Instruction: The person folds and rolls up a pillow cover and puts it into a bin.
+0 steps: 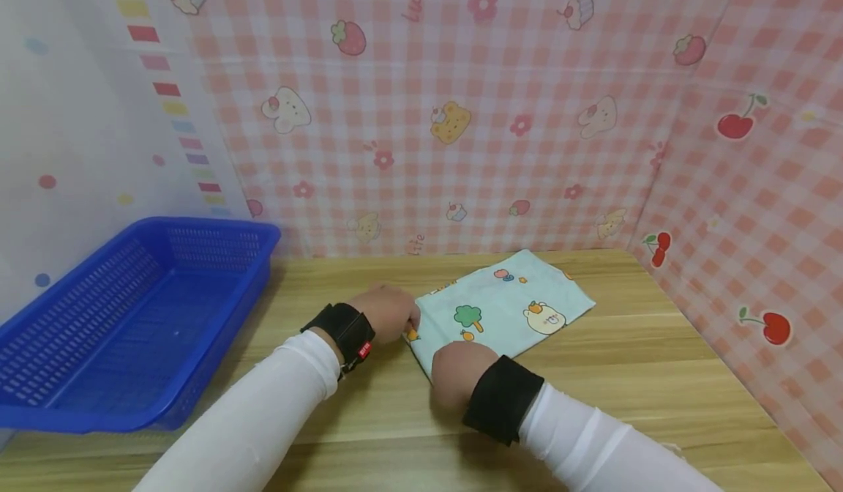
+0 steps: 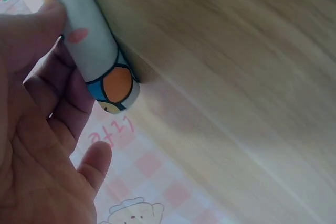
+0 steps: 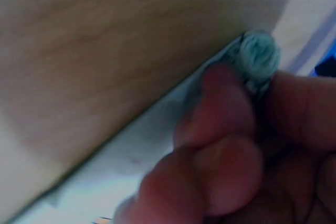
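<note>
A pale blue cloth (image 1: 503,305) with cartoon prints lies slantwise on the table, its near-left edge wound into a roll. My left hand (image 1: 388,312) grips the far end of that roll. Close up in the left wrist view, the thumb and fingers hold the rolled cloth (image 2: 86,45), and its tip sticks out past them. At the near end, my right hand (image 1: 461,375) pinches the roll. The right wrist view shows the coiled end (image 3: 259,57) between thumb and fingers, with a flat stretch of cloth (image 3: 142,135) running off from it.
A blue plastic basket (image 1: 260,276) with slotted sides stands on the left. The wood-grain table (image 1: 632,382) meets a pink checked backdrop (image 1: 395,118) behind the cloth and another checked side panel (image 1: 744,206) on the right.
</note>
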Demonstrator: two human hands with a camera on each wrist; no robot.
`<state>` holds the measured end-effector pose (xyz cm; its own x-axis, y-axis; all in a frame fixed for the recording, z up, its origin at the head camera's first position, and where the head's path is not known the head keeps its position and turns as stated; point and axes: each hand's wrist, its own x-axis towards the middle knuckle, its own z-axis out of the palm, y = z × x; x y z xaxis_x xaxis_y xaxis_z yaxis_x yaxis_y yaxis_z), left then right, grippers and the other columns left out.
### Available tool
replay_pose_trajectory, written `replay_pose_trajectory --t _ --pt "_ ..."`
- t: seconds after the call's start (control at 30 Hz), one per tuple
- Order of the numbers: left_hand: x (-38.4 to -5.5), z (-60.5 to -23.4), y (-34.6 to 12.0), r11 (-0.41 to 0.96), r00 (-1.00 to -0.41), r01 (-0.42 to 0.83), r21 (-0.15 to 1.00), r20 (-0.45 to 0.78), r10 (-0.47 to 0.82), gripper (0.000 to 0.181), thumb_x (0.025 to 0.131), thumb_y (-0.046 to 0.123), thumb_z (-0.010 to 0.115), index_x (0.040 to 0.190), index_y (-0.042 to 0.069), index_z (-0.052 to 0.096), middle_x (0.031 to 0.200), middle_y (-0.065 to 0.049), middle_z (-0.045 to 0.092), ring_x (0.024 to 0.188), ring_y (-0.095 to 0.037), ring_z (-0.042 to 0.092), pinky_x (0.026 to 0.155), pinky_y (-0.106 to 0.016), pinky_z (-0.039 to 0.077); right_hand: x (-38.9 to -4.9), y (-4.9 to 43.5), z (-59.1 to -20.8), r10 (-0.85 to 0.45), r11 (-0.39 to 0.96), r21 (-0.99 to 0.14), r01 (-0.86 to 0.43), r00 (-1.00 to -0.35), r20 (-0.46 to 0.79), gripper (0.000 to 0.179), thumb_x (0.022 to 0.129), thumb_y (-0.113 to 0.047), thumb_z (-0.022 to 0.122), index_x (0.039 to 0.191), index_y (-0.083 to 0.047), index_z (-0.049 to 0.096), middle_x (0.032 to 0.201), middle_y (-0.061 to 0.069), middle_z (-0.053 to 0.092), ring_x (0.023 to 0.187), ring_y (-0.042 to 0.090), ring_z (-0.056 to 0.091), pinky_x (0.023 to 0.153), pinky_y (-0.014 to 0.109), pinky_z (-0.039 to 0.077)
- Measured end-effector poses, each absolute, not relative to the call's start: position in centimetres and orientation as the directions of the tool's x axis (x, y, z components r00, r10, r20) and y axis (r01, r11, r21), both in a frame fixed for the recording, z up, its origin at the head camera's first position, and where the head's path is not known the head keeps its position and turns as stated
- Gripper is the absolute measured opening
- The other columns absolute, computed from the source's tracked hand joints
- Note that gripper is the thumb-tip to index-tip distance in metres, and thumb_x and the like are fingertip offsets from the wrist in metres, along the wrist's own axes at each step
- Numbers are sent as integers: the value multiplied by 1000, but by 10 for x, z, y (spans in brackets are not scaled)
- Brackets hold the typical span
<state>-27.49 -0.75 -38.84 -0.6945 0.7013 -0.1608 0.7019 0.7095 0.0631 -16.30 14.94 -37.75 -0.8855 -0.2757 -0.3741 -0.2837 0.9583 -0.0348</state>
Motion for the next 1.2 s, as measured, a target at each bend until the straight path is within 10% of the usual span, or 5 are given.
replay_pose_trajectory --t 0.27,0.5,0.83,1.2 --pt "-271 -388 -6 729 -728 671 136 -66 682 12 93 18 80 86 26 74 88 12 68 87 -9 62 105 -48 44 -181 171 -381 -281 958 -191 -213 -827 -488 29 102 -32 66 80 -15 69 71 -2 54 70 16 52 69 32 39" --pt "-265 -393 -21 637 -641 766 88 19 768 10 92 11 80 91 20 84 96 6 75 94 -15 69 90 -34 56 -167 164 -387 -265 931 -319 -176 -928 -262 21 91 -14 79 77 -8 64 68 -1 56 64 16 49 62 29 41" --pt "-269 -401 -27 607 -619 783 138 68 783 18 92 4 77 96 21 83 102 7 76 102 -14 69 96 -33 56 -138 144 -386 -290 953 -126 -276 -951 -107 11 98 -9 66 87 -8 65 77 3 61 66 13 53 61 37 56" --pt "-268 -403 -22 655 -661 740 153 -14 750 16 99 7 69 98 22 75 103 6 73 100 -14 67 96 -34 55 -149 158 -385 -329 933 -211 -292 -929 -171 6 92 -5 68 88 -6 63 73 1 55 64 15 48 62 30 48"
